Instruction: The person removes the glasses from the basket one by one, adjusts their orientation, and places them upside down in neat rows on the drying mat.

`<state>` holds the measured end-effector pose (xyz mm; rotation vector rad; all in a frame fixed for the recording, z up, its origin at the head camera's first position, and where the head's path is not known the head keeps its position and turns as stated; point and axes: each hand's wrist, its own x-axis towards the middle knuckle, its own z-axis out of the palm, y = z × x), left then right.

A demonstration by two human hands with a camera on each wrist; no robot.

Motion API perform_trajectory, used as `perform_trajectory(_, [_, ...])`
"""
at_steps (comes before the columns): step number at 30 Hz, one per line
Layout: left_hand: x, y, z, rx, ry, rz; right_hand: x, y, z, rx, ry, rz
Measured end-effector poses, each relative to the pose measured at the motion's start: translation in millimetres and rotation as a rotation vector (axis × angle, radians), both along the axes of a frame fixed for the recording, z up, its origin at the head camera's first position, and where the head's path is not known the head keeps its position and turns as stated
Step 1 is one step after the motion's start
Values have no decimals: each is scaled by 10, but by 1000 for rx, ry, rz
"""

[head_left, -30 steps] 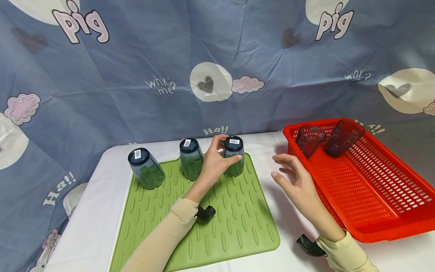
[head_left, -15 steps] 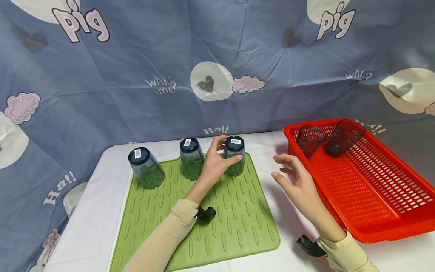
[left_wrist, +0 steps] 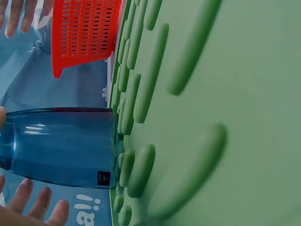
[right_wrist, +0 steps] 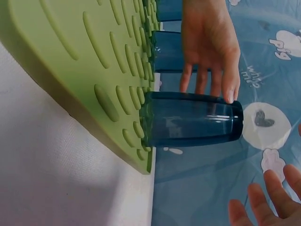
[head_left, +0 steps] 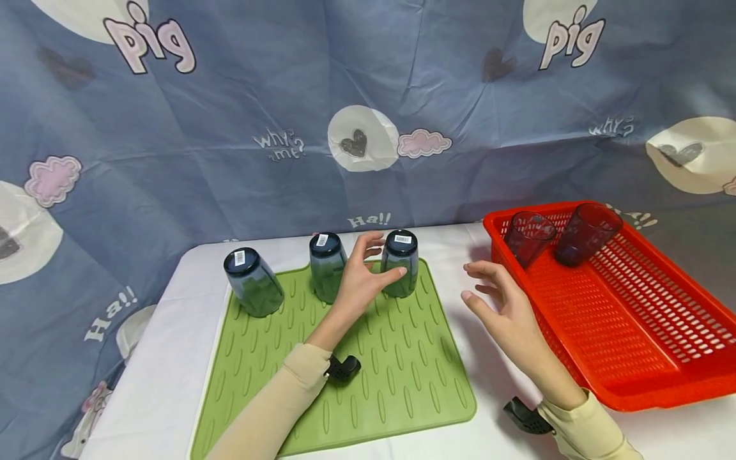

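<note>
Your left hand (head_left: 359, 278) is loosely spread by the rightmost upturned glass (head_left: 405, 260), maybe touching, hard to tell; right hand (head_left: 508, 316) relaxed, holding nothing; looks like three done on the mat (head_left: 397, 383), two glasses (head_left: 526, 241) left in the basket (head_left: 604, 332)

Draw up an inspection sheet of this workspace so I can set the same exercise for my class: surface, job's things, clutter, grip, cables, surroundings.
Surface: white table with a green mat on it.
Job's things: upside down on the mat, left glass, middle glass and right glass; two glasses rim-up inside a red basket.
Clutter: nothing seen.
Grip: left hand open at the right glass, thumb in front of it, contact unclear; right hand open beside the basket, holding nothing.
Cables: nothing seen.
Surroundings: blue printed cloth behind the table.
</note>
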<state>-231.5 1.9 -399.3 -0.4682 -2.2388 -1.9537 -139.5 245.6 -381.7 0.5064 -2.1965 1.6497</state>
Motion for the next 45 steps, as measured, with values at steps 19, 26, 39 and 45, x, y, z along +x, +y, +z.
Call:
perform_trajectory(19, [395,-268,93,-55,-2,12,18,-15,-14,15,-24,-2])
perform_trajectory(26, [651,-421,232,-47,-32,9,18,-22,-16,29,-18,-7])
perform_trajectory(39, [904,-683,237,-86,-8,16,12,-51,-30,58,-19,-6])
perform_trajectory(45, [1018,-769,218,-70,-33,16,24,-50,-43,61,-11,-10])
